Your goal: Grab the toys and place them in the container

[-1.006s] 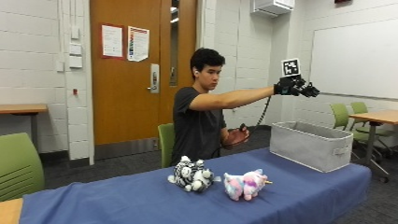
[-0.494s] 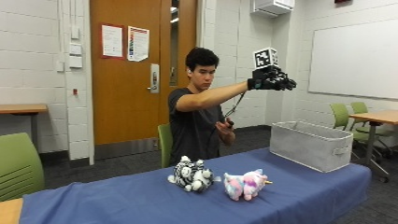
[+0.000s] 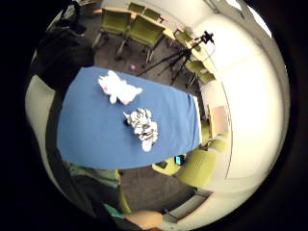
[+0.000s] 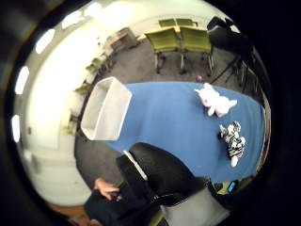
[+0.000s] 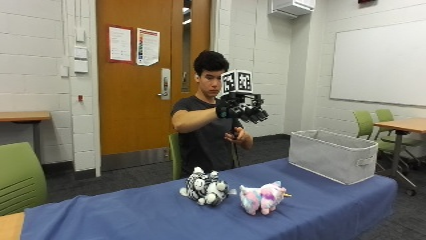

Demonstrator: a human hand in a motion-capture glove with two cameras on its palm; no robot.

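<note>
A black-and-white zebra plush (image 5: 205, 186) and a pink-and-white unicorn plush (image 5: 263, 198) lie side by side near the front of the blue-covered table (image 5: 120, 216). A grey fabric bin (image 5: 333, 155) stands at the table's right end; nothing shows inside it from here. My gloved right hand (image 5: 241, 107) is raised at chest height, well above the table, behind the toys and left of the bin, fingers relaxed and holding nothing. Both palm views look down on the table from high up: zebra (image 3: 143, 127) (image 4: 233, 139), unicorn (image 3: 119, 88) (image 4: 215, 101), bin (image 4: 106, 108).
The person sits behind the table with the bare left hand (image 5: 241, 137) held at the chest. Green chairs (image 5: 20, 177) (image 5: 373, 125) and wooden tables (image 5: 403, 125) stand around. A tripod (image 3: 178, 57) is on the floor beyond the table.
My right hand has swung left from above the bin and come down toward the person's chest, nearer over the toys. The toys and bin have not moved.
</note>
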